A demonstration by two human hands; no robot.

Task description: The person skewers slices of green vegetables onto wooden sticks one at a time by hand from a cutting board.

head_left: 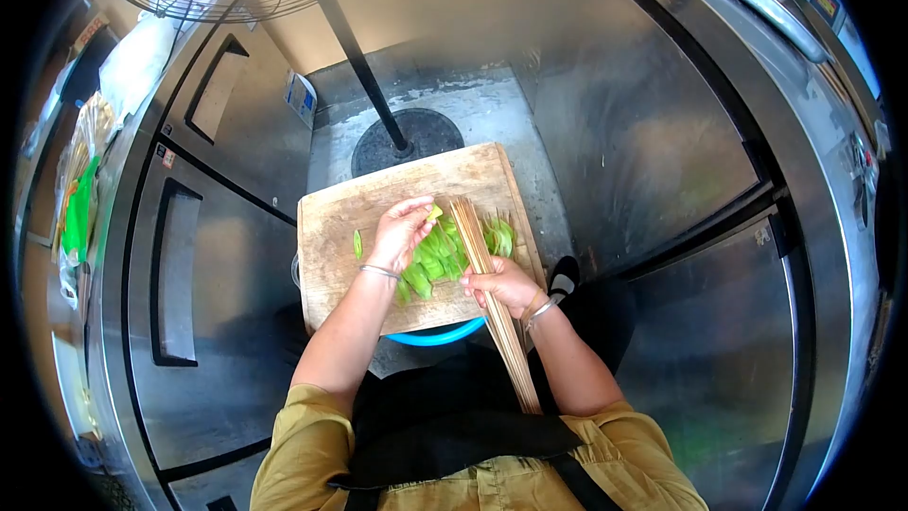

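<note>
My right hand (506,286) is wrapped round a thick bundle of thin wooden skewers (476,241). The bundle slants from over the cutting board down toward my lap. My left hand (399,232) pinches a small yellow-green vegetable piece (434,213) between thumb and fingertips, close to the bundle's upper end. Beneath both hands, a pile of bright green vegetable slices (433,260) lies on the wooden cutting board (345,218), partly hidden by the skewers. More green slices (498,237) show right of the bundle. One single slice (357,244) rests apart at the left.
A blue basin rim (437,335) shows under the board's near edge. Beyond the board stands a fan on a round black base (407,140). Steel cabinets flank me at left (236,274) and right (714,350). A shoe (565,274) is beside the board's right edge.
</note>
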